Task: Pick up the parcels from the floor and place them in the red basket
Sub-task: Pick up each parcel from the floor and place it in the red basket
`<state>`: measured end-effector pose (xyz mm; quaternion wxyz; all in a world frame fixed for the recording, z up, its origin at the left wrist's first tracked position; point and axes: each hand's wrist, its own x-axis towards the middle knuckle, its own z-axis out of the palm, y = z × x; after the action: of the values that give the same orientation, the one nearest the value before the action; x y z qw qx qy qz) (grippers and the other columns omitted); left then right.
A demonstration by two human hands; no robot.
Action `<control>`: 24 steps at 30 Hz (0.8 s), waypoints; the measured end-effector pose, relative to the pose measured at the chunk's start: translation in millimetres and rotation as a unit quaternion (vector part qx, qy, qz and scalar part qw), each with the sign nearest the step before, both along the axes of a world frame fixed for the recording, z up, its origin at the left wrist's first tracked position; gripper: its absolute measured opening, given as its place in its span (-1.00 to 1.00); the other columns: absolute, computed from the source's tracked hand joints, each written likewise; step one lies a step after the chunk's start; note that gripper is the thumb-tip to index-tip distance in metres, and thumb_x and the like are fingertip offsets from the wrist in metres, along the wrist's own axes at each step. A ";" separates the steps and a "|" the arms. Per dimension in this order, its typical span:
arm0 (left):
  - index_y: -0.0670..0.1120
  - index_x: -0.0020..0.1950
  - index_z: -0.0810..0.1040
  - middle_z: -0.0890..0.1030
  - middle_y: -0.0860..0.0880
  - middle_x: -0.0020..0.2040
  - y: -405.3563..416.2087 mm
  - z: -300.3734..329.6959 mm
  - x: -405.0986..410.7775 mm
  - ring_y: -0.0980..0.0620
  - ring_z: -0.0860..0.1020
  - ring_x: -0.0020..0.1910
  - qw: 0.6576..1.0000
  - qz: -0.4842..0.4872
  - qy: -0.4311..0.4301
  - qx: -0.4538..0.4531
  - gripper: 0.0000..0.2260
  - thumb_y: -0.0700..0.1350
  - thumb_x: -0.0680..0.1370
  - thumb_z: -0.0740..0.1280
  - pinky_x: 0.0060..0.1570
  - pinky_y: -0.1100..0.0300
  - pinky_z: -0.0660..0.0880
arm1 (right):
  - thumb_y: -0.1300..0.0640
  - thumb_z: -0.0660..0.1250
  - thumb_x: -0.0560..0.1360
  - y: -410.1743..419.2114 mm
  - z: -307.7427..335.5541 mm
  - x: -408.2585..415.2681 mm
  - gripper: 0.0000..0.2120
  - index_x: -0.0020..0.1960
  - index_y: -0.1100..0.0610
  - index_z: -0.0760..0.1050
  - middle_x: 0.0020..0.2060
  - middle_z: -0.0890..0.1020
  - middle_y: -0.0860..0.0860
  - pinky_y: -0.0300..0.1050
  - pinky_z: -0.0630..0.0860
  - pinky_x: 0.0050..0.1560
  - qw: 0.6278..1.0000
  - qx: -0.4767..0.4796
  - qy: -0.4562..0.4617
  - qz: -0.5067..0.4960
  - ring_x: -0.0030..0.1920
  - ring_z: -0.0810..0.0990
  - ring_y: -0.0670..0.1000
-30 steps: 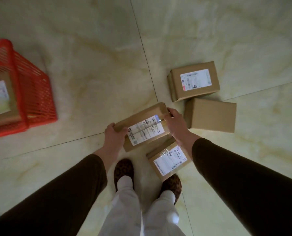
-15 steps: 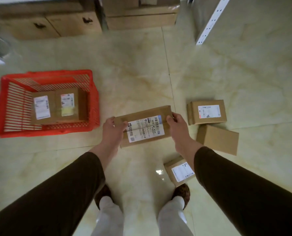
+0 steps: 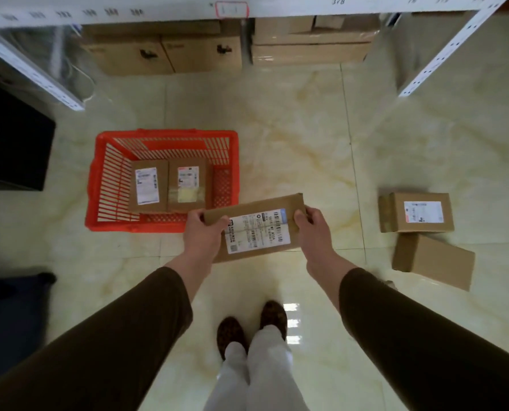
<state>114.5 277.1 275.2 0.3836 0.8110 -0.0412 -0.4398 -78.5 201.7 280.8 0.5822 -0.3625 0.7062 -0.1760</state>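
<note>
While both hands clasp the parcel (image 3: 256, 228) by its short ends, the left hand (image 3: 203, 232) and the right hand (image 3: 314, 231) hold it in the air near the right front corner of the red basket (image 3: 161, 180), label up; it looks a stiff, flat cardboard box, probably light, its faces smooth enough to slip, so an end-to-end grip suits it; two parcels (image 3: 168, 185) already lie in the basket, and two more (image 3: 415, 212) wait on the floor (image 3: 292, 129) well to the right.
</note>
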 end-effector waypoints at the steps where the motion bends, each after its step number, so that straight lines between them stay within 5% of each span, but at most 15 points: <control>1: -0.01 0.19 0.44 0.64 -0.02 0.04 1.5 -1.0 7.8 0.04 0.66 -0.09 1.000 0.003 -0.007 -0.003 -0.68 -0.12 0.53 0.48 -0.23 0.14 0.57 | 0.01 0.23 0.63 -1.2 -1.4 8.2 -0.66 0.38 0.04 0.47 0.19 0.63 0.11 0.05 0.62 0.07 1.000 0.002 0.003 0.008 0.10 0.66 0.13; 5: -0.01 0.14 0.43 0.65 -0.01 0.04 5.2 -8.2 38.4 0.02 0.68 -0.07 1.000 0.011 -0.005 -0.003 -0.70 -0.15 0.52 0.49 -0.15 0.09 0.61 | 0.00 0.21 0.64 -1.9 -6.0 38.6 -0.69 0.35 0.04 0.45 0.14 0.64 0.09 -0.08 0.58 -0.05 1.000 0.004 -0.004 0.027 0.04 0.67 0.09; 9: 0.02 0.09 0.44 0.66 0.03 0.02 12.7 -15.1 71.0 0.09 0.68 -0.11 0.999 0.032 0.009 -0.015 -0.70 -0.19 0.51 0.49 -0.27 0.18 0.62 | 0.02 0.21 0.65 3.9 -11.3 69.9 -0.76 0.29 0.02 0.44 0.02 0.67 0.02 -0.18 0.51 -0.21 0.999 0.030 -0.014 0.020 -0.07 0.67 0.00; 14: 0.00 0.12 0.45 0.65 0.03 0.05 23.3 -28.9 121.9 0.02 0.66 0.00 1.000 0.019 0.019 -0.009 -0.72 -0.19 0.52 0.48 -0.02 0.04 0.62 | 0.01 0.19 0.66 16.2 -19.0 120.9 -0.77 0.30 0.01 0.41 0.01 0.69 0.05 -0.24 0.46 -0.28 0.999 0.050 -0.019 -0.001 -0.12 0.67 -0.05; 18: 0.01 0.20 0.48 0.64 0.07 0.07 30.6 -33.3 164.9 0.08 0.65 -0.05 1.000 0.000 0.023 -0.007 -0.70 -0.22 0.54 0.45 -0.23 0.19 0.60 | -0.02 0.16 0.68 29.8 -21.0 168.3 -0.80 0.27 -0.02 0.37 -0.09 0.68 0.01 -0.24 0.41 -0.31 0.996 0.082 -0.023 -0.038 -0.17 0.65 -0.07; 24: 0.11 0.25 0.47 0.63 0.11 0.05 11.6 -48.1 218.9 0.06 0.67 -0.05 0.998 -0.063 -0.004 0.017 -0.66 -0.19 0.56 0.42 -0.38 0.27 0.59 | -0.08 0.24 0.64 22.2 -30.9 213.5 -0.78 0.15 0.03 0.33 0.06 0.64 0.10 -0.14 0.53 -0.27 0.991 0.093 -0.054 -0.082 -0.08 0.68 0.04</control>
<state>333.4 288.7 227.1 0.3408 0.8151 -0.0864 -0.4604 134.9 223.9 249.8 0.6339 -0.2382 0.7145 -0.1759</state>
